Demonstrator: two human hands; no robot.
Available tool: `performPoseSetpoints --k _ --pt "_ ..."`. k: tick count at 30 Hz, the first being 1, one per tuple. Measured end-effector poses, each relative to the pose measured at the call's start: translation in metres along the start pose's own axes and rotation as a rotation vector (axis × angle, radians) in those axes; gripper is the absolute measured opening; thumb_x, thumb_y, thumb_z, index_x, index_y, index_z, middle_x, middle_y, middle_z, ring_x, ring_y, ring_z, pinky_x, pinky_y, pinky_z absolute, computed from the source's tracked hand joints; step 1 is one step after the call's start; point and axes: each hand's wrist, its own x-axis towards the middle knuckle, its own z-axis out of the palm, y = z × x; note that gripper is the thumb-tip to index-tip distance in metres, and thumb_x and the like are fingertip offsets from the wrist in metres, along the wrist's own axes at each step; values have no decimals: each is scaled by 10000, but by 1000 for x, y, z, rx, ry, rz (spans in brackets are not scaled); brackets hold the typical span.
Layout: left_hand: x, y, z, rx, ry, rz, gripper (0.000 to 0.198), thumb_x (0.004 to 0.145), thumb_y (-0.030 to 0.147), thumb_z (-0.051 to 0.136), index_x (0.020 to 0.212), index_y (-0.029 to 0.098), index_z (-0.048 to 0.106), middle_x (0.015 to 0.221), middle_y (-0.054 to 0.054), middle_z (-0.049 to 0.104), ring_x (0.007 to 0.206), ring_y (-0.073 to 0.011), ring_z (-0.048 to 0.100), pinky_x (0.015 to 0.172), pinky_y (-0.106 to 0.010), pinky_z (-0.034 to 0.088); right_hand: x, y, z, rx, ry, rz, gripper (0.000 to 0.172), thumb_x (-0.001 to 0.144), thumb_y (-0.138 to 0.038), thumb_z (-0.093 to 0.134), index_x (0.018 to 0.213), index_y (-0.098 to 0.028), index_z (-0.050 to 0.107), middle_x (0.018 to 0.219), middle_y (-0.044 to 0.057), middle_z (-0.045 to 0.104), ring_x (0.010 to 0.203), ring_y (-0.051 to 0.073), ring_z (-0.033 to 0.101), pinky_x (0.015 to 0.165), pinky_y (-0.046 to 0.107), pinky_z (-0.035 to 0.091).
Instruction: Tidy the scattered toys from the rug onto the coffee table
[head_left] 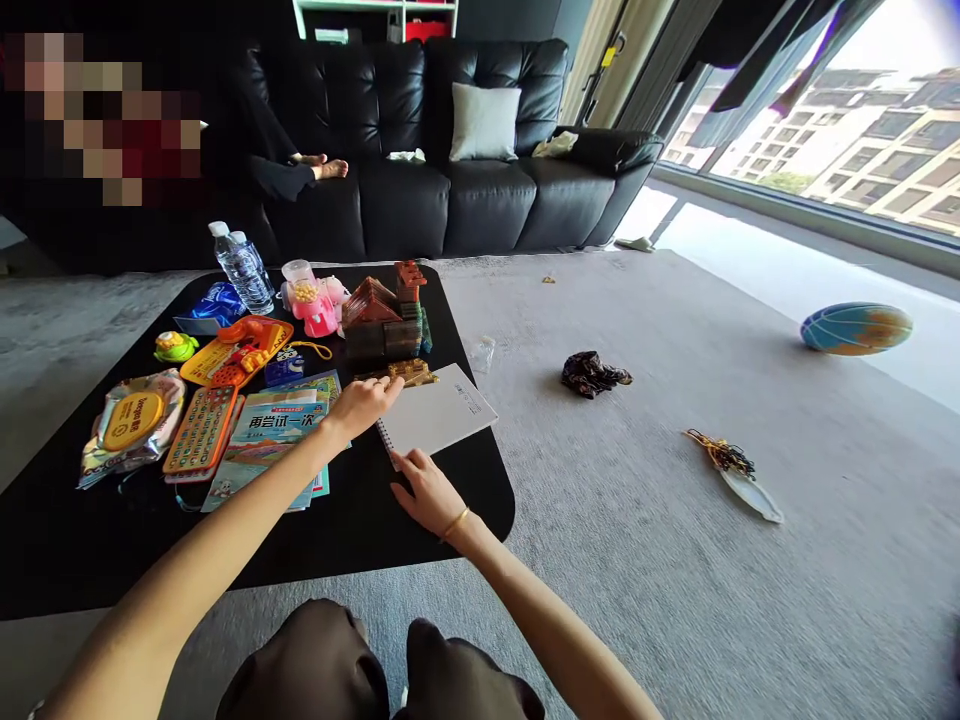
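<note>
A white spiral notebook [442, 410] lies on the right part of a low black table [90, 540]. My left hand [364, 403] rests at its left upper edge, fingers curled loosely against the page near a small gold toy [409, 373]. My right hand [424, 490] lies flat on the table at the notebook's near corner, fingers spread, a gold bracelet on the wrist. Neither hand lifts anything. A stack of children's books [274, 430] lies just left of the notebook.
The table also bears a tile house [382, 320], pink toys [315, 305], water bottles [244, 265], an orange toy phone [236, 350], a keypad toy [201, 430] and a packet [131, 420]. A person sits on the black sofa [450, 190]. A ball [855, 328], cloth [592, 373] and fan [739, 470] lie on the carpet.
</note>
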Motion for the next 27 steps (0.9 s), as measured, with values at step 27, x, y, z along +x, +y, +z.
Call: performPoseSetpoints --k 27 --pt "-35 61 53 -104 25 -179 520 988 448 308 1093 72 651 1307 -281 594 1217 -424 568 898 -503 518 -5 72 -21 3 180 353 855 763 -551 752 1449 -149 437 1337 160 560 1224 309 502 1047 454 426"
